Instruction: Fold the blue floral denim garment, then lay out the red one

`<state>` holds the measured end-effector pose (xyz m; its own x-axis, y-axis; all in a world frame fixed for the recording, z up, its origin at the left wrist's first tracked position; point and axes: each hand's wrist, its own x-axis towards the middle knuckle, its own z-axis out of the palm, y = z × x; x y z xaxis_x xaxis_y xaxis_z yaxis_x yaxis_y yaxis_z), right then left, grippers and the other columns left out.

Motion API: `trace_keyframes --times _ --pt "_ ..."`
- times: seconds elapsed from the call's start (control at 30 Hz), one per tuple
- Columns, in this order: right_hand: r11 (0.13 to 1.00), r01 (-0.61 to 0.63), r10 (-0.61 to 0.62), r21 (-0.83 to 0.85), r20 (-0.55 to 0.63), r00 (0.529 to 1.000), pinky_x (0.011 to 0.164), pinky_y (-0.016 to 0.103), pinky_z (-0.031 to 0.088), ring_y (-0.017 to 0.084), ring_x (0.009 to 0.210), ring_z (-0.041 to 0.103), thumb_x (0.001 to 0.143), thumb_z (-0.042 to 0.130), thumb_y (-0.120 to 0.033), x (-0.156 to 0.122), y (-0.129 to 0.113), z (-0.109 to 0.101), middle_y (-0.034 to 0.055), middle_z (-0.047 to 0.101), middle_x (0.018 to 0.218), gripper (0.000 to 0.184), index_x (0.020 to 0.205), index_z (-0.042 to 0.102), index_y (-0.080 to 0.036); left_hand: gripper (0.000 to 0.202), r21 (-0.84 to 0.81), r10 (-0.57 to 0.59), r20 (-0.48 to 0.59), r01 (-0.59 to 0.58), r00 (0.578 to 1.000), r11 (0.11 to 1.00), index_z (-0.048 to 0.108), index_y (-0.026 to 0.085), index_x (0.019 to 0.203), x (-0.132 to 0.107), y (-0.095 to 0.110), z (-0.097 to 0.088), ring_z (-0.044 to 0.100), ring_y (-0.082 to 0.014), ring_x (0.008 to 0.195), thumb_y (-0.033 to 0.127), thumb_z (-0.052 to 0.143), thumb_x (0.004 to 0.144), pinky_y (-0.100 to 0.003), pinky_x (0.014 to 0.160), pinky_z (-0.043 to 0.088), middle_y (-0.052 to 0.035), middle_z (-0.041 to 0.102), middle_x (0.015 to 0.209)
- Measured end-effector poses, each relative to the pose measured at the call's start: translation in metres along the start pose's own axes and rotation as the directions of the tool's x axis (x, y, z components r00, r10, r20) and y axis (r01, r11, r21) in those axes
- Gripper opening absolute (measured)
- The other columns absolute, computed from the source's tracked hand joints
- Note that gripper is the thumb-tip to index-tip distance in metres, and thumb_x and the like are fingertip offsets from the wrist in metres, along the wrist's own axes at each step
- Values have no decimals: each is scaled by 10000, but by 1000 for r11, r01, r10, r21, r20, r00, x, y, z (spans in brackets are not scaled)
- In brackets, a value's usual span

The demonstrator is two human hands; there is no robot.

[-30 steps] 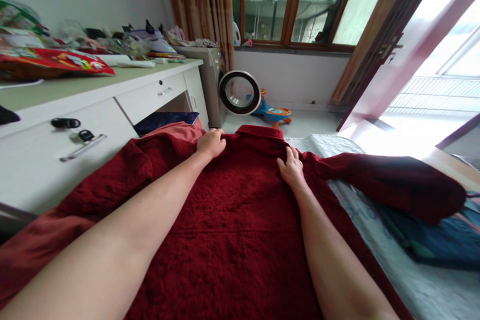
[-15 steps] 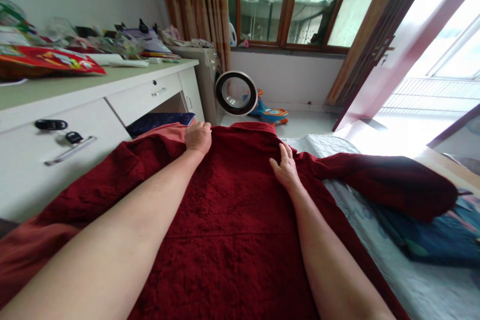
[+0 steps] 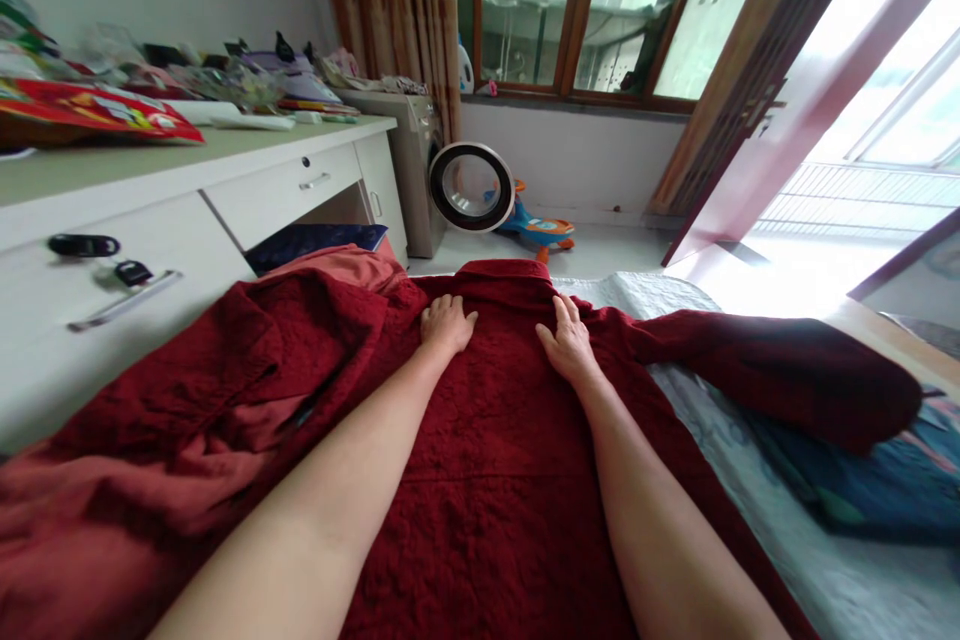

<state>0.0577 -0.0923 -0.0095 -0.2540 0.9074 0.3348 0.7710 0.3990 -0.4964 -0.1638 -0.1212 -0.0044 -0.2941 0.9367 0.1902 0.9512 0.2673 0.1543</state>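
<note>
A dark red quilted jacket [image 3: 495,430] lies spread on a bed, its collar [image 3: 502,272] at the far end. One sleeve [image 3: 780,360] stretches out to the right. On the left the other side is bunched, with its lighter red lining [image 3: 225,460] showing. My left hand [image 3: 448,323] rests on the jacket just left of the collar, fingers apart and pressed to the cloth. My right hand [image 3: 568,340] lies on the right shoulder, its fingers stretched out. Neither hand grips the cloth.
A pale sheet [image 3: 720,450] covers the bed, with folded blue clothing [image 3: 862,480] under the sleeve. Left stands a white drawer cabinet [image 3: 150,220] with cluttered top. Beyond are a washing machine with open door [image 3: 472,187] and a blue-orange toy [image 3: 544,227].
My left hand has let go of the jacket's left edge and moved right, toward the collar. The left side now shows more lining. My right hand has barely moved.
</note>
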Motion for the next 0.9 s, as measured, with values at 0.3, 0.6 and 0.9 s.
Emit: trace_keyframes --times 0.3,0.6,0.9 --pt "999 6 -6 -35 17 1000 1134 459 307 269 1423 318 905 450 -373 -1 1 3 147 309 1555 610 1465 363 -146 612 -29 -44 -4 44 999 999 443 197 1422 2 -4 13 323 -364 1401 525 423 906 -483 1126 261 -131 427 1501" --pt "968 -38 91 -248 209 974 1033 348 423 261 1303 484 896 453 -290 25 -9 -16 164 472 1453 510 1368 512 -105 665 -26 -41 21 41 999 999 409 203 1453 2 -5 11 299 -382 1417 569 407 898 -500 1133 245 -137 399 1525" --pt "934 -8 114 -357 277 954 850 348 468 288 1035 638 830 373 -90 110 -30 -62 189 691 1121 413 1060 715 -87 712 -60 -34 60 38 998 998 382 188 1475 9 -5 14 274 -430 1415 592 407 889 -547 1133 226 -168 370 1532"
